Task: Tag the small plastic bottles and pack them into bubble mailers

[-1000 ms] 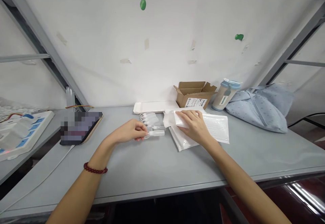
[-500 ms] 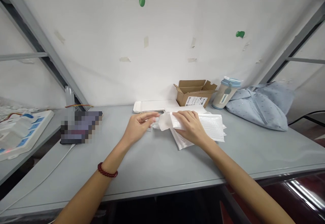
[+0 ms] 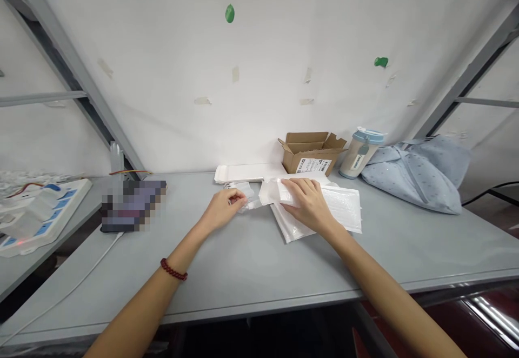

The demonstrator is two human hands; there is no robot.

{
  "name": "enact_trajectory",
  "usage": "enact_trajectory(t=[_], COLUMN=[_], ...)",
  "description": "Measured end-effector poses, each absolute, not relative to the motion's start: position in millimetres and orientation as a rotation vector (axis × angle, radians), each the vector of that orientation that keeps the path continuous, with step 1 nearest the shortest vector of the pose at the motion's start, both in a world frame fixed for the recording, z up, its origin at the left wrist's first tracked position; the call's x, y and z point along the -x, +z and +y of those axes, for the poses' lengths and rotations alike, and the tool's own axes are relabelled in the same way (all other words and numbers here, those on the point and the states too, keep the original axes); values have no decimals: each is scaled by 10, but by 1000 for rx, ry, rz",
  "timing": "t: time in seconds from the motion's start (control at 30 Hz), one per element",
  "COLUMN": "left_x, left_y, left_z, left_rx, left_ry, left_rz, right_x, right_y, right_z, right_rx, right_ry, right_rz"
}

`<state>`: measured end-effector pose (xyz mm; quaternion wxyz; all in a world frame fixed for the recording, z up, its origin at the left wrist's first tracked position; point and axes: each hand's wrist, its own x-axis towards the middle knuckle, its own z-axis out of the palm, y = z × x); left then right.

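Note:
My left hand [image 3: 221, 206] is closed, its fingertips pinched on a small clear plastic bag [image 3: 246, 190] with something white and thin in it, perhaps a cable. The bag lies just left of the open mouth of a white bubble mailer [image 3: 271, 191]. My right hand [image 3: 308, 200] wraps over that mailer from above, thumb on the near side. Beneath and to the right, more white bubble mailers [image 3: 344, 206] lie loosely stacked on the grey table [image 3: 251, 271].
Behind the mailers are a flat white package [image 3: 247, 172] and an open cardboard box [image 3: 306, 155]. A tumbler [image 3: 360, 152] and a blue cloth bag [image 3: 413, 177] stand to the right. At left lie a phone [image 3: 135, 206] with its charging cable [image 3: 81, 282] and a power strip [image 3: 48, 217].
My left hand's fingers have closed from a loose, extended pose onto the clear bag, which now shows more outside the mailer. My right hand keeps its grip. The view has tilted slightly upward.

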<state>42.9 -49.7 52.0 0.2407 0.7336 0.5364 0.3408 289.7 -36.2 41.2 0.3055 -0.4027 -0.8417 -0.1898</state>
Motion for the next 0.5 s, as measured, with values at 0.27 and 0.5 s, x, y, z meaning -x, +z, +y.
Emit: enact_trajectory(t=[0.27, 0.5], left_x=[-256, -380], left_y=[762, 733], left_z=[-572, -610], left_rx=[-1872, -1997], left_ry=[1148, 1099], left_rz=[1433, 1367], right_x=[-2890, -2867], right_y=[426, 403], right_z=[-363, -376], right_rx=[1183, 1125], right_ry=[-598, -620], right_rz=[-2209, -2256])
